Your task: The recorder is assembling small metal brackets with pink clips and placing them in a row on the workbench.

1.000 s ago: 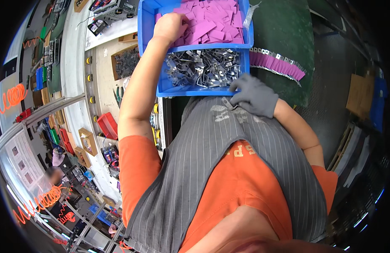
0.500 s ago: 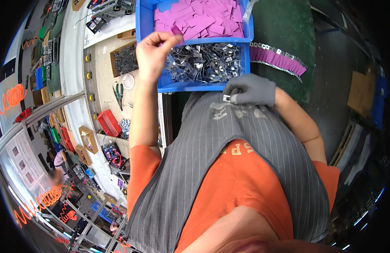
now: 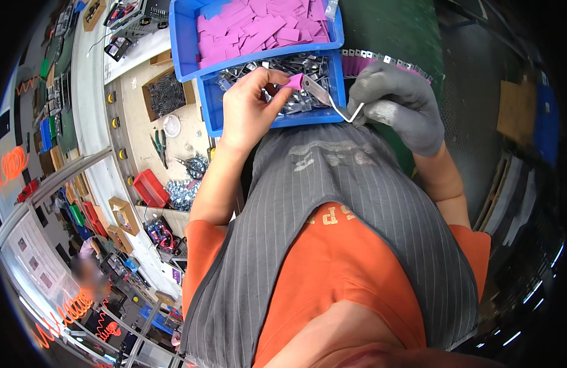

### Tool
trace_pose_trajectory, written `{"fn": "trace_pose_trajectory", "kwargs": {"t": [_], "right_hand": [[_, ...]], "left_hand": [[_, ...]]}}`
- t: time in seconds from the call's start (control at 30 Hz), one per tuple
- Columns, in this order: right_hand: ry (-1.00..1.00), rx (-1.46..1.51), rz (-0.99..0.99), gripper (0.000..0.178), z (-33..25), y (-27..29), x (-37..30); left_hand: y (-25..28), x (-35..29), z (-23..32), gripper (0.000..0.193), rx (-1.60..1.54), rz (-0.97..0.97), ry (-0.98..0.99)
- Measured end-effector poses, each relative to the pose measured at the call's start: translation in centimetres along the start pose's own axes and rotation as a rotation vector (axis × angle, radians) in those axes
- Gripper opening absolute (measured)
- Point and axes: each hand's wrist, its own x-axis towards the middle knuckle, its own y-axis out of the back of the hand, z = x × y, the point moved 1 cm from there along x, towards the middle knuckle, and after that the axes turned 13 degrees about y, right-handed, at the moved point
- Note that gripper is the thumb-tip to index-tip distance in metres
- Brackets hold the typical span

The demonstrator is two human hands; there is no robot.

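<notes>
My bare left hand (image 3: pixel 251 110) pinches a small purple sleeve (image 3: pixel 294 82) between thumb and forefinger, above the lower blue bin. In my grey-gloved right hand (image 3: pixel 399 101) is a bent metal bracket (image 3: pixel 318 92), its flat arm pointing left. The bracket's flat end meets the mouth of the sleeve; how far it sits inside, I cannot tell. Under my hands, the lower blue bin (image 3: pixel 210 116) holds many loose metal brackets (image 3: pixel 234 75). Behind it, the upper blue bin (image 3: pixel 184 43) is filled with flat purple sleeves (image 3: pixel 259 27).
A row of brackets with purple sleeves (image 3: pixel 355 64) lies on the green surface (image 3: pixel 388 30) behind my right hand. Leftward on the bench are a box of dark coils (image 3: pixel 167 95), green-handled pliers (image 3: pixel 159 147), a white cup (image 3: pixel 172 126) and a red tray (image 3: pixel 150 187).
My left hand has moved down and right with the purple sleeve. The right hand has risen from my apron with the bracket, bringing it against the sleeve. The view has shifted slightly.
</notes>
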Motion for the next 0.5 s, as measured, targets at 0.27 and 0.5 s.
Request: {"fn": "trace_pose_trajectory", "kwargs": {"t": [0.27,0.5], "right_hand": [[-0.463,0.223,0.158,0.026,0.5,0.8,-1.0],[-0.444,-0.397,-0.236,0.023,4.1,1.7,-2.5]], "left_hand": [[0.0,0.1,1.2,0.024,0.112,-0.212,-0.258],[-1.5,0.0,1.9,0.027,0.271,-0.406,-0.445]]}}
